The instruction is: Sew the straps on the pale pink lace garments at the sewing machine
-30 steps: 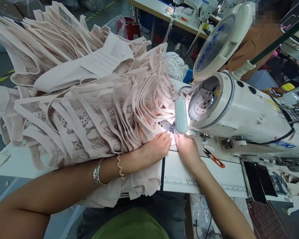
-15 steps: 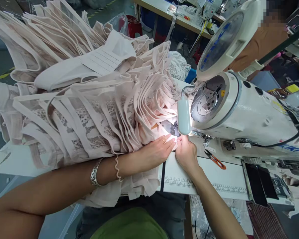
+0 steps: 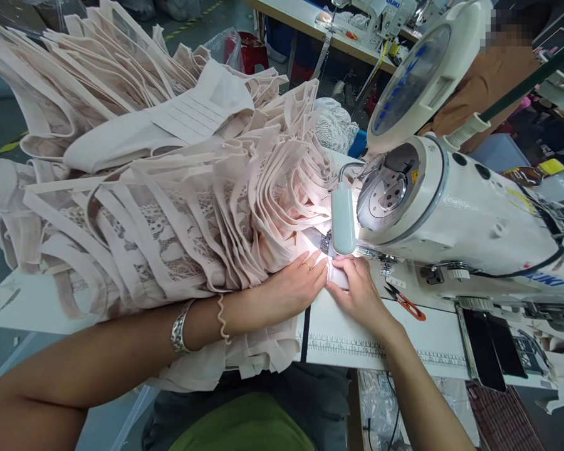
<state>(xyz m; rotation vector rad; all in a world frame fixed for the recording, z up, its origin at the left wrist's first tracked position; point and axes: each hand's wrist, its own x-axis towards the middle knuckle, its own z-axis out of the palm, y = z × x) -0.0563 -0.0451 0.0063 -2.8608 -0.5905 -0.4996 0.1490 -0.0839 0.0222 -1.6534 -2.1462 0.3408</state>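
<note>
My left hand lies on pale pink fabric beside the sewing machine's needle area. Its fingers are stretched out and slightly spread; its thumb is hidden. Opposite it, my right hand grips the same fabric's edge, fingers above and thumb nearer me. The fabric runs towards the lit presser foot area, partly hidden by the pale green lamp. A large heap of pale pink lace-panelled garment pieces spreads left of the machine, under and behind my left forearm.
The white sewing machine fills the right side. Orange-handled thread snips lie near its base. A printed ruler runs along the table's front edge. Behind the machine is another person in a brown top. A red stool stands farther back.
My right hand has shifted slightly right and turned, its fingers now farther from the thumb, with more fabric showing between them. My left hand stays nearly in place. The view has shifted slightly.
</note>
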